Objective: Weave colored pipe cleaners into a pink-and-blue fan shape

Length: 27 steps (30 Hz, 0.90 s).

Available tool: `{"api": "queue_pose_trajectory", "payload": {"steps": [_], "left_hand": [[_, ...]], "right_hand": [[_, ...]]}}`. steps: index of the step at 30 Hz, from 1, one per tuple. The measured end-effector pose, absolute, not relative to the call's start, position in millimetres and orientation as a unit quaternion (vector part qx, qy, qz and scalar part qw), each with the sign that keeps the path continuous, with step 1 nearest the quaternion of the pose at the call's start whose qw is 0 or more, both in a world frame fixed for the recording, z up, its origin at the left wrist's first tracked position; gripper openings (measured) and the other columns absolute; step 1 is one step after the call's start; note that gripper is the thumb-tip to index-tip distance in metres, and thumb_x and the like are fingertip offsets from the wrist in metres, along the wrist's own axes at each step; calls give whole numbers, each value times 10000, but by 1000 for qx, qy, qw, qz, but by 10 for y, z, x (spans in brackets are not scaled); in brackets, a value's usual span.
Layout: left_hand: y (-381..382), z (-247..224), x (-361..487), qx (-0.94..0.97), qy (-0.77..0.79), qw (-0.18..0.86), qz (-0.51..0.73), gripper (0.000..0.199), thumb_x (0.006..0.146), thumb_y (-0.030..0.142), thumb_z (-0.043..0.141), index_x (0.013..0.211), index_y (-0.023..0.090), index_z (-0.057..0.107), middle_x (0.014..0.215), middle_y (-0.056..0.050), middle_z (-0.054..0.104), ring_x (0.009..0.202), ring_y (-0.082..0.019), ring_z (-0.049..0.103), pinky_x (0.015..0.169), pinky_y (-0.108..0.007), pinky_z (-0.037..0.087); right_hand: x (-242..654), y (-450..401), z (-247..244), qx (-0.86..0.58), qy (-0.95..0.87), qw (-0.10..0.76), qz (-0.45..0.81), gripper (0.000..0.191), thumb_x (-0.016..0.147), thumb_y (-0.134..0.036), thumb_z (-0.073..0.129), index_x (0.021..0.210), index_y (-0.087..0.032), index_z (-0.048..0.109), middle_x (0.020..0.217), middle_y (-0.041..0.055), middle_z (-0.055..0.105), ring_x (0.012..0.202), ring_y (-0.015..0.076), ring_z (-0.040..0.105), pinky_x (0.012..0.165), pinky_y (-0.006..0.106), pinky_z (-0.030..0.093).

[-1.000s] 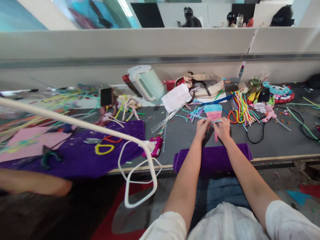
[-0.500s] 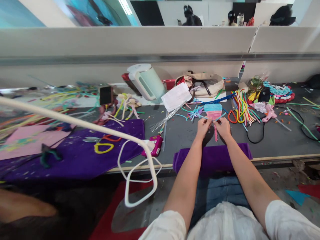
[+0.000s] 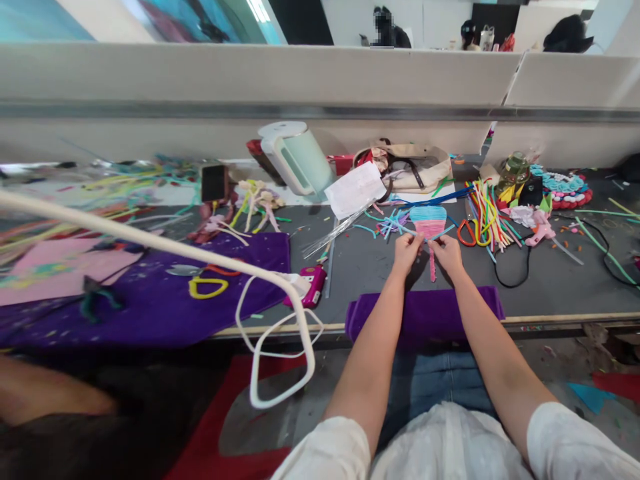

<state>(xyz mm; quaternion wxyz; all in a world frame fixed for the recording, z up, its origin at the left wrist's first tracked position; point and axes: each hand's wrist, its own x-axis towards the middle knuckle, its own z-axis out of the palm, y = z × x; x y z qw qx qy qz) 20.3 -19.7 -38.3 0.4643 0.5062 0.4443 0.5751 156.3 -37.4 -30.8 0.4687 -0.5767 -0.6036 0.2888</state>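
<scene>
Low over the grey table, my left hand [image 3: 410, 252] and my right hand [image 3: 447, 255] are close together, fingers pinched. Between them is a flat piece made of pipe cleaners [image 3: 429, 217], blue at the top and pink below, with a narrow pink stem pointing toward me. Light blue pipe cleaner ends [image 3: 444, 232] stick out past the fingertips on both sides, so each hand seems closed on a blue pipe cleaner lying across the piece. My fingers hide the part where it crosses. Cut blue and lilac pipe cleaners [image 3: 393, 225] lie just to the left.
A purple cloth roll [image 3: 425, 313] lies under my forearms. Orange-handled scissors [image 3: 466, 233] and a colourful pipe cleaner bundle [image 3: 487, 213] are at right. Leftward are a kettle [image 3: 297, 160], a magenta device [image 3: 314, 287], a white curved stand [image 3: 200, 250] and yellow-handled scissors [image 3: 207, 288].
The camera view has shifted slightly. My hands stay pinched at the same place on the pipe cleaner piece, with hardly any visible movement.
</scene>
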Motion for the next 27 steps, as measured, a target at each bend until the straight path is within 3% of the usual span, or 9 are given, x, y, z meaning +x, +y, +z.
{"api": "queue_pose_trajectory", "payload": {"steps": [3, 8, 11, 16, 23, 27], "left_hand": [[-201, -373, 211, 510, 432, 469, 577, 457, 733, 574, 694, 637, 143, 577, 527, 22, 513, 455, -82, 437, 440, -217, 339], [-224, -319, 224, 482, 448, 502, 562, 505, 710, 611, 696, 587, 143, 550, 479, 31, 464, 395, -64, 381, 391, -216, 270], [-216, -307, 219, 475, 436, 519, 561, 497, 682, 580, 736, 563, 149, 520, 467, 41, 438, 386, -56, 357, 395, -219, 254], [-190, -296, 188, 518, 389, 495, 579, 439, 716, 530, 731, 613, 139, 559, 522, 35, 466, 450, -66, 397, 456, -221, 298], [-193, -200, 159, 565, 363, 455, 584, 435, 716, 509, 738, 590, 133, 559, 554, 28, 463, 503, -73, 403, 493, -223, 308], [-176, -229, 178, 553, 379, 472, 573, 454, 708, 536, 735, 580, 135, 563, 521, 19, 479, 485, -80, 427, 485, -226, 325]], "right_hand": [[1564, -373, -304, -585, -615, 458, 264, 232, 814, -392, 579, 708, -193, 631, 679, 10, 648, 657, 168, 560, 671, 283, 415], [1529, -457, -228, -574, -704, 417, 30, 187, 873, -294, 555, 742, -191, 640, 817, 69, 680, 869, 223, 559, 853, 366, 371], [1508, -493, -212, -540, -736, 408, -27, 137, 884, -249, 548, 825, -201, 663, 857, 62, 690, 900, 220, 551, 890, 379, 343], [1499, -435, -252, -572, -692, 440, 19, 164, 848, -290, 595, 732, -189, 653, 774, 56, 668, 840, 214, 567, 850, 357, 373], [1567, -298, -323, -573, -622, 472, 249, 257, 809, -410, 579, 695, -187, 633, 677, 6, 642, 653, 164, 544, 663, 284, 406], [1562, -316, -286, -571, -645, 479, 167, 234, 820, -371, 575, 682, -187, 614, 715, 27, 646, 734, 185, 552, 741, 313, 411]]}}
